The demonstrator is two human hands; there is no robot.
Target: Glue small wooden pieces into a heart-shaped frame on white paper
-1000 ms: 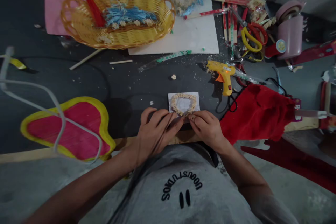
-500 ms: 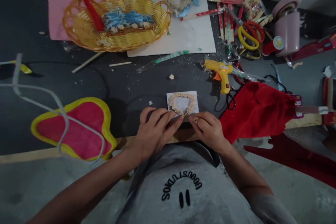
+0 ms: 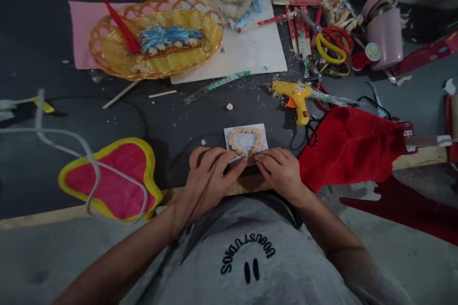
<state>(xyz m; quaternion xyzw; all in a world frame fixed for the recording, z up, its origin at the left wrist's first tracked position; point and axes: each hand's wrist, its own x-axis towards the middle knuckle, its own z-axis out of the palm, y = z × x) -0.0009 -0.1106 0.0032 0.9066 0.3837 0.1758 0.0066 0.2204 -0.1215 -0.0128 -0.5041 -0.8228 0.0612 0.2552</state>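
A heart-shaped ring of small pale pieces (image 3: 233, 145) lies on a small white card (image 3: 265, 140) near the table's front edge. My left hand (image 3: 211, 171) rests at the card's lower left, its fingers apart and its thumb tip touching the lower point of the ring. At the lower right of the ring, my right hand (image 3: 281, 171) has thumb and fingertips closed together against the card's edge. Whatever those fingertips pinch is too small to make out.
Behind the card lie a small pale piece (image 3: 229, 106) and a yellow glue gun (image 3: 295, 97). A wicker basket (image 3: 161, 66) stands at the back left. Red cloth (image 3: 350, 147) lies at the right, a pink and yellow shape (image 3: 114, 176) at the left.
My right hand has moved in slightly towards the lower point of the ring, and its fingers have turned downward. The whole view has shifted a little.
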